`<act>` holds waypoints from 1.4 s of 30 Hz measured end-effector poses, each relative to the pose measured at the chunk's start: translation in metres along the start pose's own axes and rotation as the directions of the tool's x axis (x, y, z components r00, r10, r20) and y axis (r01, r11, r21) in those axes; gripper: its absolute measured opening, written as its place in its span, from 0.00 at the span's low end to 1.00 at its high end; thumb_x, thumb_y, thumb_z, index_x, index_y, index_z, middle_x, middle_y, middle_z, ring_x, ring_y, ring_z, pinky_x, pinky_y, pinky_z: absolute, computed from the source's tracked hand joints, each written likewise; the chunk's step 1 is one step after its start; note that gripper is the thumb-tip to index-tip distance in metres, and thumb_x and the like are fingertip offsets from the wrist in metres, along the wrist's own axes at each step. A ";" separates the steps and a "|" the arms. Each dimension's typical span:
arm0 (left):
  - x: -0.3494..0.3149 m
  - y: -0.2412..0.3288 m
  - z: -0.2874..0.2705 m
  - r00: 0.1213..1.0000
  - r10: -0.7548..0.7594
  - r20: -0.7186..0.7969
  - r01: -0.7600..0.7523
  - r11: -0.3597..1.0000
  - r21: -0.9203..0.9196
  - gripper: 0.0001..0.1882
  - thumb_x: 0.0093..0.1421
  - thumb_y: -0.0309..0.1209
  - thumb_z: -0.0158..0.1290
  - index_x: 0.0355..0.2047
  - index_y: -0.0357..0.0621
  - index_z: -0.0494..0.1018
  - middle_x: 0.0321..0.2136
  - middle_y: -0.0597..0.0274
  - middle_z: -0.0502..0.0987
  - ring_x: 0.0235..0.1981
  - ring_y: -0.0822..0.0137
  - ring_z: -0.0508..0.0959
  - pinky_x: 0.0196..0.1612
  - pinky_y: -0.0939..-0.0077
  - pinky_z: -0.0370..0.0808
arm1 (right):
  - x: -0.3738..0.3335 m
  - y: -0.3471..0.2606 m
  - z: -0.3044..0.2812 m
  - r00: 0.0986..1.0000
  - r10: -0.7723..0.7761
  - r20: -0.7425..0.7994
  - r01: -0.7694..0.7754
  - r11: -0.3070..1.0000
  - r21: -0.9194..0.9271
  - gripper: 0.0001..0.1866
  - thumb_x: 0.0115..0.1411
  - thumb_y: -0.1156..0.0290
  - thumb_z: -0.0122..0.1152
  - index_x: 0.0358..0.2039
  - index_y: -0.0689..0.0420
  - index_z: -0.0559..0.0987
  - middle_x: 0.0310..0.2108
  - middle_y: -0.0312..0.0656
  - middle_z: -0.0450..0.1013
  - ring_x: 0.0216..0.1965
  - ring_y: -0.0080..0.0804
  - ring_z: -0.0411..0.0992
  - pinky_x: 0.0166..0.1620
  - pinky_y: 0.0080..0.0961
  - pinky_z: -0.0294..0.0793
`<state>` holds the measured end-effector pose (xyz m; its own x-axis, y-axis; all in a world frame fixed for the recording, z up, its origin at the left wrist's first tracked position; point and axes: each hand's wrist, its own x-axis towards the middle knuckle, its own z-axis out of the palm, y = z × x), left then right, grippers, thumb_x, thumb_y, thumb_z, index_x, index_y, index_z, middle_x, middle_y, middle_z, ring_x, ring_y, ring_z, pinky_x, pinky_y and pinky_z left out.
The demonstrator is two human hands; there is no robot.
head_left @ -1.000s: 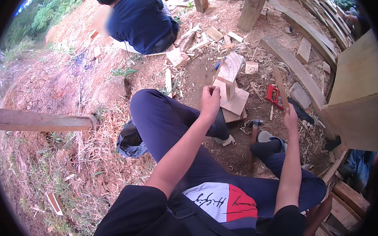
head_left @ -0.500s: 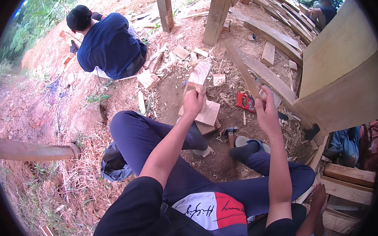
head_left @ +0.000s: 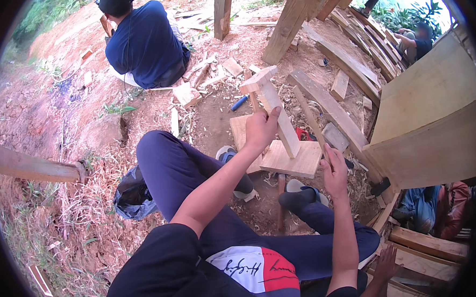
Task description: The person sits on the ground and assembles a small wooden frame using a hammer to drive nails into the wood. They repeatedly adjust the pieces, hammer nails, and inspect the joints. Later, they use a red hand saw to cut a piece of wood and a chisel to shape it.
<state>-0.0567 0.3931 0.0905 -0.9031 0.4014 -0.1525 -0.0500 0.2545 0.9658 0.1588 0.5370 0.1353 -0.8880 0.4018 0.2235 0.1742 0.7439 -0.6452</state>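
1. Gripping the wooden assembly (head_left: 285, 127) along its upper half, our left hand (head_left: 264, 128) had its fingers clenched around the wood.
2. Our right hand (head_left: 334, 172) grasped a thin wooden strip (head_left: 308, 116) near its lower end, fingers closed; the strip slanted up beside the assembly.
3. We had the assembly out in front of our legs, tilted, its base board (head_left: 295, 160) hiding the head of a hammer (head_left: 281, 208).
4. Beyond our left hand, a blue cylinder (head_left: 239, 103) lay on the ground (head_left: 215, 119).
5. A co-worker (head_left: 144, 46) sat farther off.
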 end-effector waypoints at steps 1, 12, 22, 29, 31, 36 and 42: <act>0.000 -0.002 0.001 1.000 -0.008 0.016 0.009 1.000 -0.014 0.29 0.61 0.49 0.50 0.17 0.33 0.72 0.12 0.50 0.74 0.17 0.56 0.78 0.24 0.63 0.72 | 0.000 0.002 0.000 1.000 -0.017 -0.014 0.016 1.000 -0.012 0.22 0.60 0.74 0.55 0.56 0.63 0.70 0.45 0.48 0.70 0.47 0.38 0.69 0.51 0.28 0.66; 0.009 -0.090 0.022 0.924 -0.294 0.246 0.331 0.936 -0.123 0.27 0.63 0.50 0.49 0.26 0.33 0.73 0.23 0.55 0.79 0.21 0.69 0.80 0.23 0.77 0.79 | 0.002 0.007 0.048 0.995 0.095 -0.016 -0.096 0.995 -0.029 0.22 0.58 0.72 0.58 0.55 0.58 0.73 0.40 0.44 0.72 0.41 0.36 0.71 0.46 0.28 0.69; 0.011 -0.110 0.018 0.919 -0.350 0.181 0.365 0.929 -0.054 0.29 0.62 0.51 0.50 0.25 0.30 0.76 0.18 0.54 0.78 0.16 0.66 0.79 0.21 0.75 0.77 | 0.011 0.022 0.100 0.996 0.084 0.009 -0.084 0.996 -0.005 0.22 0.56 0.69 0.60 0.53 0.53 0.75 0.36 0.46 0.73 0.38 0.42 0.72 0.44 0.33 0.70; 0.014 -0.126 0.018 0.891 -0.411 0.192 0.432 0.898 -0.083 0.29 0.62 0.50 0.50 0.26 0.30 0.75 0.21 0.53 0.78 0.17 0.65 0.79 0.22 0.74 0.78 | 0.011 0.026 0.117 0.979 0.141 0.149 -0.133 0.989 -0.066 0.25 0.56 0.67 0.61 0.55 0.49 0.73 0.35 0.48 0.73 0.38 0.46 0.72 0.45 0.35 0.70; 0.016 -0.131 0.015 0.874 -0.438 0.209 0.460 0.886 -0.064 0.29 0.62 0.50 0.49 0.28 0.29 0.75 0.23 0.53 0.78 0.19 0.65 0.80 0.23 0.74 0.78 | 0.010 0.031 0.118 0.965 0.143 0.221 -0.123 0.987 -0.101 0.26 0.57 0.67 0.59 0.58 0.47 0.70 0.35 0.48 0.72 0.38 0.47 0.71 0.45 0.36 0.70; 0.018 -0.141 0.012 0.864 -0.463 0.199 0.469 0.883 0.018 0.28 0.62 0.50 0.49 0.26 0.31 0.75 0.22 0.53 0.78 0.19 0.65 0.80 0.23 0.73 0.79 | 0.000 0.049 0.129 0.932 0.158 0.325 -0.139 0.987 -0.080 0.29 0.59 0.71 0.52 0.63 0.43 0.64 0.34 0.48 0.72 0.38 0.47 0.71 0.47 0.38 0.69; 0.021 -0.147 0.012 0.868 -0.446 0.218 0.439 0.895 0.080 0.29 0.63 0.51 0.48 0.25 0.33 0.75 0.19 0.55 0.79 0.19 0.66 0.80 0.25 0.73 0.78 | 0.002 0.054 0.137 0.929 0.181 0.324 -0.178 0.983 -0.040 0.28 0.62 0.72 0.48 0.64 0.43 0.62 0.36 0.46 0.73 0.40 0.43 0.72 0.47 0.36 0.70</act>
<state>-0.0634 0.3749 -0.0575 -0.6691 0.4267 -0.6085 -0.4071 0.4745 0.7804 0.1085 0.5046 0.0010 -0.9310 0.3349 -0.1455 0.3459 0.6812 -0.6452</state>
